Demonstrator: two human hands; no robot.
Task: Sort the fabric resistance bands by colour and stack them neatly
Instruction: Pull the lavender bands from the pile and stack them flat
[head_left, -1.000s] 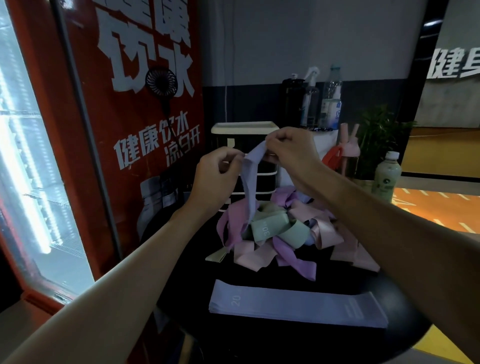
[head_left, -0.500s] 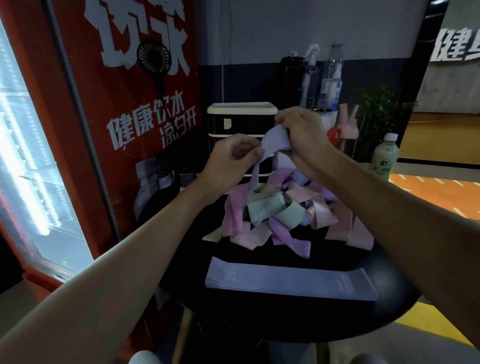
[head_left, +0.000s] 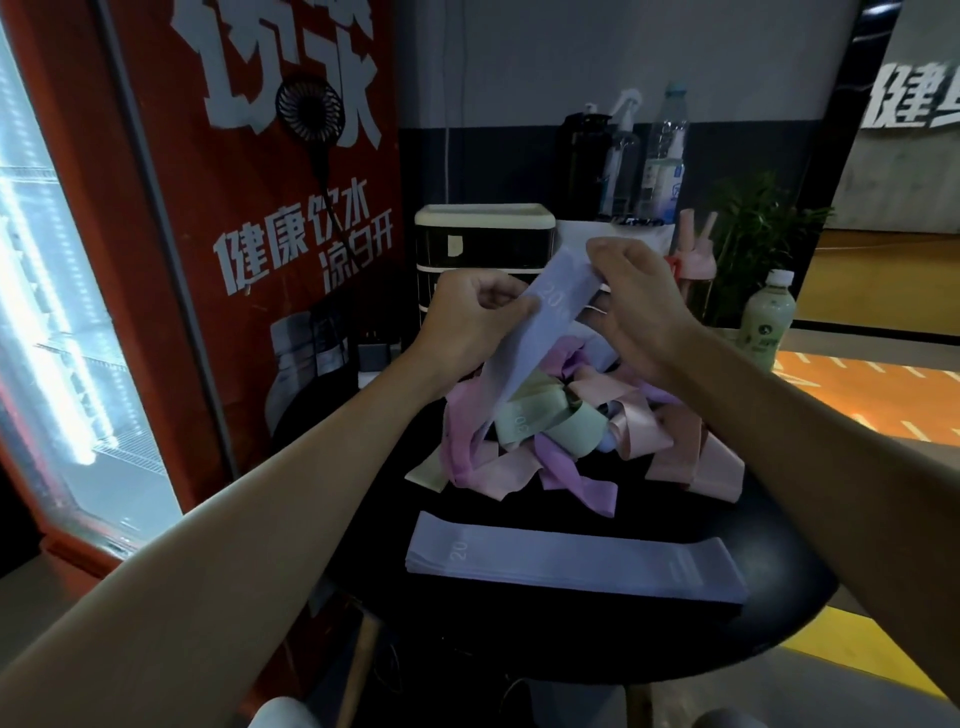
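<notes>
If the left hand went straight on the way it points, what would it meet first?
Past the lavender band it pinches, the left hand would likely meet the right hand first; depth is unclear.

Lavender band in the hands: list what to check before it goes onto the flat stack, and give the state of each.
1. Grip: the left hand and the right hand both pinch the lavender band near its upper end: ok.
2. Colour: it matches the flat stack, and both are marked 20: ok.
3. Free of the tangled pile: its lower end hangs against the pile: cannot tell.
4. Straightened: it hangs slanted and narrowing, not flat: not ok.
5. Landing spot: the stack's top is bare, its edges fairly even on the table: ok.
</notes>
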